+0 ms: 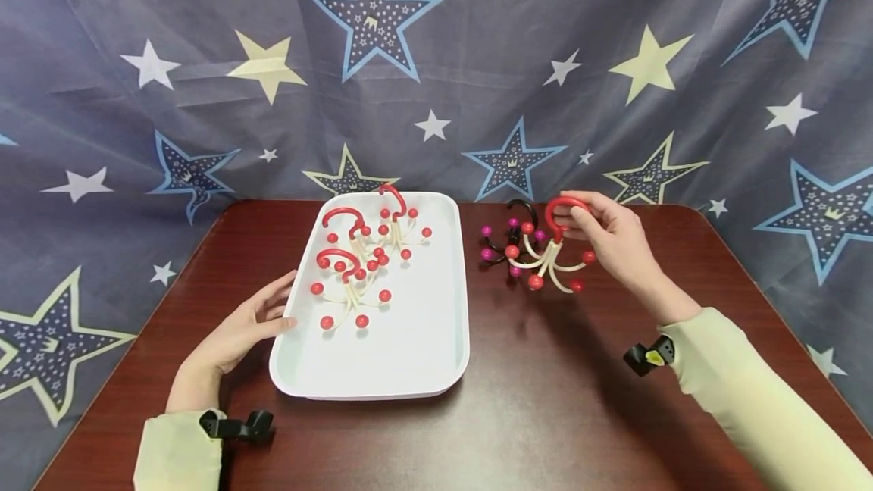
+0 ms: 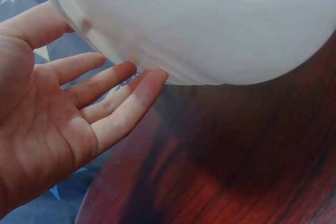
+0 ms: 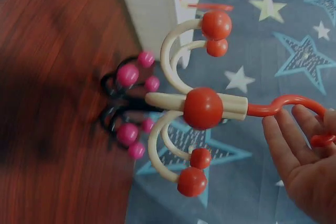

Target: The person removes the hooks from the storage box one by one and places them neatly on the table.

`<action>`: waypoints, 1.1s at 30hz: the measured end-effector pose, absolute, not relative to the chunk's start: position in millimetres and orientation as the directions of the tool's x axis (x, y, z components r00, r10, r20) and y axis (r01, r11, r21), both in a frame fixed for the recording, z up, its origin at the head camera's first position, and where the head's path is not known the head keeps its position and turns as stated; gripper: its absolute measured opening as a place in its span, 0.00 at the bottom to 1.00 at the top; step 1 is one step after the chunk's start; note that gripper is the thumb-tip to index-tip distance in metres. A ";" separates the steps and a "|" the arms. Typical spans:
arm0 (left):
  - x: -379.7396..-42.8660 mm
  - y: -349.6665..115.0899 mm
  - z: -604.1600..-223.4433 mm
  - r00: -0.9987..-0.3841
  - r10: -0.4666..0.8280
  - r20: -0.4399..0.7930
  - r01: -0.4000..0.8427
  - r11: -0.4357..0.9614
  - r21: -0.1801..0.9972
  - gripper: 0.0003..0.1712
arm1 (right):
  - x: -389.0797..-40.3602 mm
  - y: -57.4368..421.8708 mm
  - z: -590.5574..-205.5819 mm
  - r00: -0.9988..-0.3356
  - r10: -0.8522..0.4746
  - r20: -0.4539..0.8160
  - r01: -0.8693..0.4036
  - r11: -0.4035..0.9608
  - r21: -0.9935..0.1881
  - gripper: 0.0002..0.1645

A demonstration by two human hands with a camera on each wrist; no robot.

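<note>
My right hand (image 1: 607,237) grips a ball-tipped hook hanger (image 1: 555,250) by its red top hook. The hanger is raised over the table, its cream arms curving outward to red balls (image 3: 203,108). Just behind it, a black hook hanger (image 1: 514,236) with magenta balls stands on the table. At the white tray's (image 1: 465,339) left side is my left hand (image 1: 235,332), thumb at the rim and fingers fairly straight against the outer edge. Three more red-and-cream hook hangers (image 1: 351,292) are in the tray, two of them overlapping toward its left.
The dark reddish wooden table (image 1: 546,415) runs back to a grey star-patterned cloth (image 1: 470,59). The tray's front half shows bare white. Black wrist straps with small cameras (image 1: 239,426) sit at both sleeves.
</note>
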State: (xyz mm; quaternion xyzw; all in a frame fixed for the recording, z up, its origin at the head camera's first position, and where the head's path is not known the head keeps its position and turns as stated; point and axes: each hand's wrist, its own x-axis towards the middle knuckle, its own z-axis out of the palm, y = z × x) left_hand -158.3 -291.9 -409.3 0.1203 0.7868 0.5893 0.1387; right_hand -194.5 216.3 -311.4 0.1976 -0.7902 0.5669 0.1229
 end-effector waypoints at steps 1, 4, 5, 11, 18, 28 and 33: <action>-158.3 -291.7 -409.3 -0.932 0.354 -0.078 0.024 0.275 0.961 0.44 | -194.3 219.6 -312.4 -0.894 -0.163 0.417 -0.447 0.298 -0.843 0.19; -158.5 -291.4 -409.0 -0.930 0.359 -0.078 0.024 0.271 0.962 0.44 | -194.1 228.3 -315.2 -0.902 -0.131 0.411 -0.430 0.350 -0.832 0.19; -158.5 -291.4 -408.7 -0.930 0.359 -0.076 0.026 0.271 0.962 0.44 | -194.3 230.7 -316.0 -0.905 -0.119 0.409 -0.424 0.361 -0.831 0.19; -157.7 -291.6 -407.8 -0.933 0.353 -0.072 0.029 0.273 0.961 0.44 | -197.9 243.0 -320.7 -0.910 -0.076 0.408 -0.406 0.376 -0.833 0.19; -156.6 -291.6 -408.7 -0.932 0.353 -0.079 0.020 0.268 0.963 0.44 | -204.8 252.5 -330.5 -0.922 -0.010 0.387 -0.355 0.418 -0.836 0.19; -157.7 -292.7 -409.5 -0.932 0.353 -0.077 0.023 0.272 0.962 0.44 | -217.7 258.6 -343.3 -0.926 0.068 0.370 -0.287 0.509 -0.812 0.20; -158.2 -292.6 -410.9 -0.932 0.354 -0.080 0.018 0.264 0.964 0.43 | -220.9 257.1 -352.1 -0.932 0.079 0.355 -0.261 0.533 -0.805 0.21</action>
